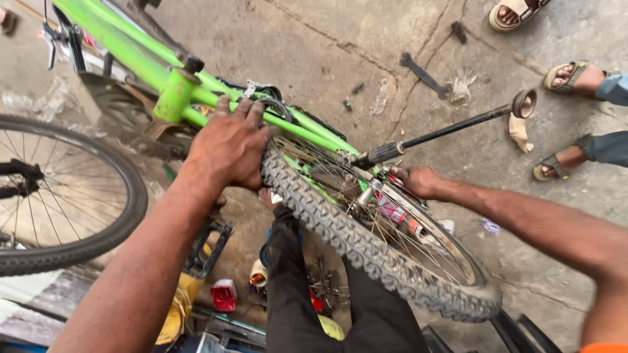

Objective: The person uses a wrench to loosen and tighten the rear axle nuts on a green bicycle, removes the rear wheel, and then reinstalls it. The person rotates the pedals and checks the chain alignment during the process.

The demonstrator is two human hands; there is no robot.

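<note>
Head view shows the left hand (229, 147) pressed flat on the knobby rear tyre (366, 252) of a green bicycle (176, 88), fingers spread over the tread near the frame. The right hand (418, 181) closes on a long-handled tool (451, 131) at the wheel's axle. The wheel sits between the frame stays and the tyre is on the rim; whether the axle is tight yet I cannot tell. A spanner (424, 75) lies on the concrete floor (314, 46), well apart. Below, a tray (216, 327) holds small parts, too blurred to name.
</note>
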